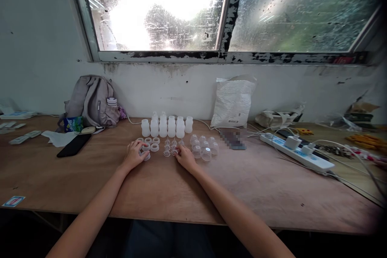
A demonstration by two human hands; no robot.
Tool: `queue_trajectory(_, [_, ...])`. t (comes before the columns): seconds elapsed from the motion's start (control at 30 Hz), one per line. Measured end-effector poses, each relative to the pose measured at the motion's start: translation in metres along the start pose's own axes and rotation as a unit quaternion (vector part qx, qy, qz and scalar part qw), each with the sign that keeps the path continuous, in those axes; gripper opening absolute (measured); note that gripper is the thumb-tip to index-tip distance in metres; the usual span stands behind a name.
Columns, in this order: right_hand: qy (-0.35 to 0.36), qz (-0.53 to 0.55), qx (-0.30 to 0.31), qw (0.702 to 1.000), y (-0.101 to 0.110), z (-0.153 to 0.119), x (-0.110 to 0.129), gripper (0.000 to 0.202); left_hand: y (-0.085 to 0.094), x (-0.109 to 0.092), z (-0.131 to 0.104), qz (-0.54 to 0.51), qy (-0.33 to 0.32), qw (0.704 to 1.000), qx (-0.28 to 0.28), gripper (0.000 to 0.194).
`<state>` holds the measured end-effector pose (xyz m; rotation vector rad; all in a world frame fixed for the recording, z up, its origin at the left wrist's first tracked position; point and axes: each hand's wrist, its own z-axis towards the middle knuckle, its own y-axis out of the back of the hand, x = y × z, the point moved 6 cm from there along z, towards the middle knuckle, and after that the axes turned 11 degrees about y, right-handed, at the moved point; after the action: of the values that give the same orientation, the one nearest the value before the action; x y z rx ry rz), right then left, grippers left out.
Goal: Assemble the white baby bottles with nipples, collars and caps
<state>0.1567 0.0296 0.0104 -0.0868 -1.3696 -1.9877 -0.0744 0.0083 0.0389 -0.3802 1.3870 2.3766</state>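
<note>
My left hand [134, 155] is at the left of a group of white screw rings [155, 147], its thumb and fingers curled around a ring at the near left. My right hand [185, 158] rests by the clear silicone bottle nipples [167, 153], fingertips closed on one at the near right of that group. Behind both hands stand several frosted white baby bottles [171, 126] in rows; two at the back appear topped with clear nipples. Translucent dome caps [206, 154] are grouped to the right of my right hand.
A black phone [74, 145], white tissue [60, 138] and grey backpack [90, 100] lie left. A white plastic package [234, 102] leans on the wall. Rightward are a white power strip [298, 152] with cables and a pixelated flat item [232, 140]. The table's front edge [169, 221] is near me.
</note>
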Motion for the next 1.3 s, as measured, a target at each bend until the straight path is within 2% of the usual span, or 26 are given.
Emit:
queue_trajectory(0.2, [0.004,0.005,-0.001,1.0,0.0,0.0,0.0,0.015,-0.009,0.002,0.005,0.035,-0.031,0.999,0.0,0.022])
queue_trajectory(0.37, [0.01,0.022,-0.021,0.999,-0.003,-0.001,-0.003,0.018,-0.008,-0.001,0.003,0.016,-0.029,0.999,-0.025,0.02])
queue_trajectory(0.43, [0.02,0.042,-0.044,0.998,0.0,-0.002,-0.002,0.02,-0.006,-0.01,0.003,-0.012,-0.035,0.998,-0.042,0.02])
queue_trajectory(0.53, [0.038,0.079,-0.082,0.993,0.005,-0.004,0.001,0.019,-0.004,-0.038,0.011,-0.028,-0.091,0.995,-0.037,0.021])
queue_trajectory(0.6, [0.046,0.096,-0.097,0.99,0.008,-0.005,0.003,0.018,-0.002,-0.062,0.029,-0.006,-0.142,0.99,-0.017,0.021])
queue_trajectory(0.7, [0.047,0.117,-0.11,0.986,0.012,-0.007,0.003,0.016,-0.001,-0.093,0.076,0.059,-0.189,0.98,0.015,0.025])
queue_trajectory(0.83, [0.027,0.16,-0.158,0.974,0.023,-0.009,0.004,0.017,-0.001,-0.102,0.154,0.111,-0.086,0.99,-0.012,0.03])
queue_trajectory(0.93, [-0.001,0.186,-0.204,0.961,0.031,-0.011,0.004,0.018,-0.012,-0.098,0.19,0.126,-0.027,0.991,-0.027,0.035])
queue_trajectory(1.03, [-0.006,0.206,-0.213,0.955,0.034,-0.011,0.007,0.019,-0.028,-0.092,0.206,0.143,0.011,0.99,-0.019,0.036])
queue_trajectory(1.13, [-0.018,0.219,-0.217,0.951,0.039,-0.01,0.007,0.018,-0.039,-0.089,0.212,0.147,0.023,0.989,-0.009,0.034])
queue_trajectory(1.23, [-0.048,0.227,-0.245,0.941,0.05,-0.013,0.004,0.019,-0.039,-0.089,0.214,0.144,0.019,0.989,-0.011,0.034])
queue_trajectory(1.3, [-0.055,0.238,-0.264,0.933,0.057,-0.016,0.005,0.02,-0.031,-0.091,0.215,0.137,0.02,0.99,-0.021,0.033])
